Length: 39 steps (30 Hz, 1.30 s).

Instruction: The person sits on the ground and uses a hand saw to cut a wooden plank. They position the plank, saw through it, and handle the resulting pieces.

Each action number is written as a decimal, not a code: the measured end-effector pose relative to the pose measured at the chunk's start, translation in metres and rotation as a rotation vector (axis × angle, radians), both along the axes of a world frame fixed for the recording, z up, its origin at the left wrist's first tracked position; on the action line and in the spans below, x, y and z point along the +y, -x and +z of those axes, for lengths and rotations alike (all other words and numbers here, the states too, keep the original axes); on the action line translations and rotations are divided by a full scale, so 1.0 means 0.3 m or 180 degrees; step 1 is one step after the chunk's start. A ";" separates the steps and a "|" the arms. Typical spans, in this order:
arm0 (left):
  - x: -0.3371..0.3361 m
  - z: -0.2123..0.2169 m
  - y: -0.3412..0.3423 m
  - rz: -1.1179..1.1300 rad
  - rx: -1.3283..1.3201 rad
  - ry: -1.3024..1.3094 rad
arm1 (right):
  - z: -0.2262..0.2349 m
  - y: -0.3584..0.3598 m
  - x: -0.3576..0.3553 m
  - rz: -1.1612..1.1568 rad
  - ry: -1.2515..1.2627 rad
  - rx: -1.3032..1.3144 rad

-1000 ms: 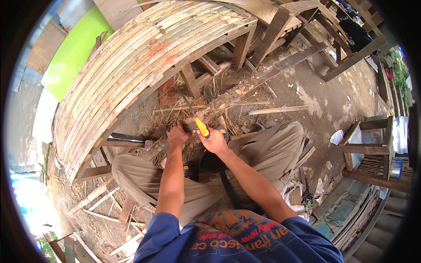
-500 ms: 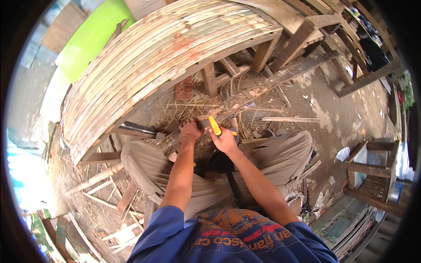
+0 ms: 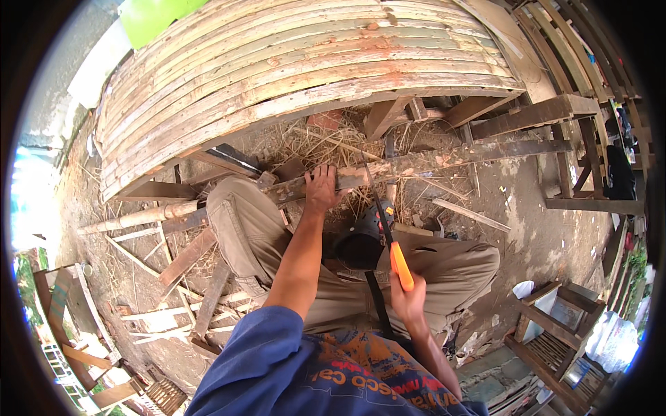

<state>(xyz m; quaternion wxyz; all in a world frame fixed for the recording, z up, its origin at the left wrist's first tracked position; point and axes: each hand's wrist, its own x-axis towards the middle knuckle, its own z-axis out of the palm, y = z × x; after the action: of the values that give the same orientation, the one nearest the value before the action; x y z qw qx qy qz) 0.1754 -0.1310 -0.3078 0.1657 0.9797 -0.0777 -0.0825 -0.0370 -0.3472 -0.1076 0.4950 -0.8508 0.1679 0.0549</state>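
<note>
My right hand (image 3: 408,299) is closed around the orange handle of a handsaw (image 3: 399,266), low in front of my right thigh. Its long thin blade points away from me and lies across a rough wooden beam (image 3: 444,159). Whether the teeth sit in a cut cannot be made out. Left of the blade, my left hand (image 3: 322,188) lies over the beam and grips it, fingers bent over the far edge. The beam runs from beside my left knee to the right, its surface worn and patchy. A dark shoe (image 3: 371,225) shows just under the blade.
A large slatted bamboo platform (image 3: 298,66) on wooden legs spans the space beyond the beam. Straw and wood scraps (image 3: 191,256) litter the ground at left. A loose stick (image 3: 472,215) lies at right. A small wooden stool (image 3: 555,319) stands at lower right.
My right hand has drawn back toward my body with the saw, exposing the long blade. My left hand stays on the beam. The whole view has shifted.
</note>
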 end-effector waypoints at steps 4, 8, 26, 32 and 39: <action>0.024 0.006 0.001 0.0123 -0.0076 -0.0076 | 0.020 -0.012 -0.007 0.0119 0.0046 -0.0340; -0.034 0.025 -0.018 -0.0012 -0.0009 -0.0110 | -0.297 -0.453 0.034 -0.0109 -0.0031 -0.0237; 0.021 -0.012 0.005 0.0165 0.0208 -0.0160 | -0.414 -0.438 0.047 0.0502 -0.0664 -0.0318; -0.039 0.042 -0.030 0.0330 0.0305 -0.0143 | -0.466 -0.365 0.047 0.0374 -0.0352 -0.0039; -0.034 0.008 -0.036 0.0524 0.0328 -0.0250 | -0.264 -0.302 0.045 0.0081 0.0209 -0.0291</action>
<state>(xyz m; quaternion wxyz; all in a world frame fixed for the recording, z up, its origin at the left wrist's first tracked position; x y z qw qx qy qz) 0.1862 -0.1413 -0.3055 0.1372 0.9829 0.0150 -0.1218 0.0535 -0.3336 -0.1868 0.4732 -0.8702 0.1360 0.0168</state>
